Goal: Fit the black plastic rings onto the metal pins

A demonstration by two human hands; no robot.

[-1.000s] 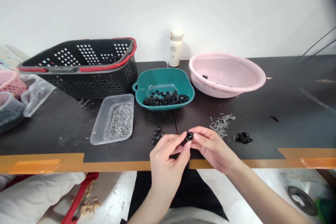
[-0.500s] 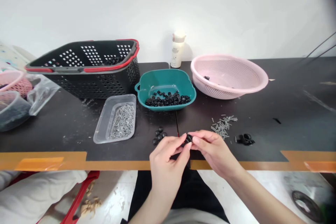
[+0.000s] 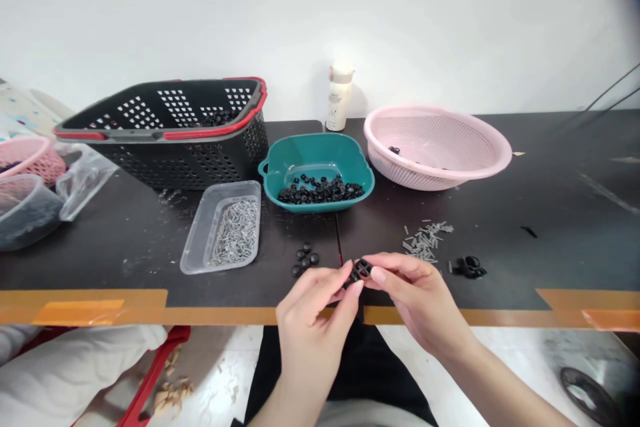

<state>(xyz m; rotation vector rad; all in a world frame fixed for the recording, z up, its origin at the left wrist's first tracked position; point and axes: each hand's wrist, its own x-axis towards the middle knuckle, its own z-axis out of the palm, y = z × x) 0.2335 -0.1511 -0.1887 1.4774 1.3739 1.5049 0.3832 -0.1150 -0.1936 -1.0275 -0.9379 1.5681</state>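
Between my hands, just above the table's front edge, is a small black plastic part (image 3: 362,269) with openings in it. My left hand (image 3: 316,307) pinches its left side with thumb and forefinger. The fingertips of my right hand (image 3: 415,290) grip the right side, hiding some of it. Several round black caps (image 3: 305,259) lie to the left of my fingers. A loose pile of small metal pins (image 3: 425,240) lies beyond my right hand. Another black plastic part (image 3: 470,267) rests to the right, with a pin beside it.
A clear tray of metal pins (image 3: 187,250) stands left of a teal basin (image 3: 320,141) with small black pieces. Behind are a black basket (image 3: 215,160), a white bottle (image 3: 339,100) and a pink colander (image 3: 430,180). Someone's light-clothed leg (image 3: 75,373) shows at lower left.
The black part has turned between my fingers, so its openings show more now. My left hand has shifted slightly left; both hands still grip the part.
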